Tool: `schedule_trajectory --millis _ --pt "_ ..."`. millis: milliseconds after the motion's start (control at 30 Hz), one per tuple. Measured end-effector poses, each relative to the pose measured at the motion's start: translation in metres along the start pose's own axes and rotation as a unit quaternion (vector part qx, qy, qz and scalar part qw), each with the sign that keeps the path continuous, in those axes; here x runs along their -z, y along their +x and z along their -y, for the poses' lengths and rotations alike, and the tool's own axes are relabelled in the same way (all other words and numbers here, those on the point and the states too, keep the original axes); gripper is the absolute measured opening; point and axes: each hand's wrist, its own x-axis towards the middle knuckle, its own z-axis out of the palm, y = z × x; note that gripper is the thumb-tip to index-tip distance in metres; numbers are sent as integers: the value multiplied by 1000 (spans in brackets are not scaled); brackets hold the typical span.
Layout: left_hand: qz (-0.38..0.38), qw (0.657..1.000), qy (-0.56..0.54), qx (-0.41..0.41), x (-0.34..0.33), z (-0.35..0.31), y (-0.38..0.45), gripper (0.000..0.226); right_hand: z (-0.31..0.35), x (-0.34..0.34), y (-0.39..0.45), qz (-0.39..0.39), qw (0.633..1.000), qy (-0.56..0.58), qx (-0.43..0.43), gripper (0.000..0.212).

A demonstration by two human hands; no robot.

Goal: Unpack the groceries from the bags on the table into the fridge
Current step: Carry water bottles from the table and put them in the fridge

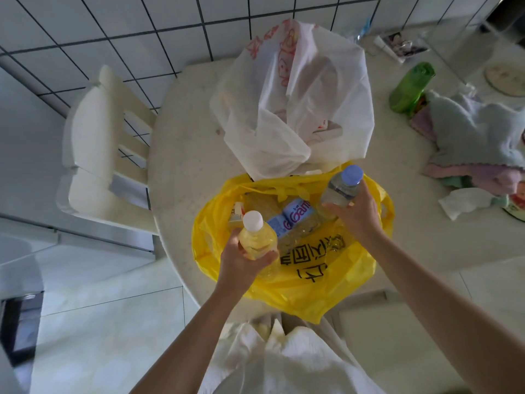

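My left hand (241, 265) grips yellow bottle (257, 237), right hand (356, 216) grips clear bottle (342, 186), both over yellow bag (326, 280). Third bottle (292, 220) lies inside. White bag (295, 103) behind: two bags.

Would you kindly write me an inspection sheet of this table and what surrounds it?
Surface: round pale table, speckled top.
Job's things: yellow bag open, blue-labelled bottle and small carton inside; white bag behind it; yellow drink bottle; clear water bottle.
Clutter: green bottle lying down, cloths.
Grippers: left hand grips the yellow drink bottle; right hand grips the clear water bottle.
Cables: nothing seen.
Surroundings: white chair, tiled wall.
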Motion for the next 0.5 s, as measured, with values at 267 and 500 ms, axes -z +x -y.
schedule_trajectory --millis 267,500 --pt "-19 999 -35 -28 7 -23 -5 58 32 34 -28 -27 994 61 86 64" --pt "-77 986 -142 -30 -3 -54 -40 65 35 51 -83 39 986 112 114 60"
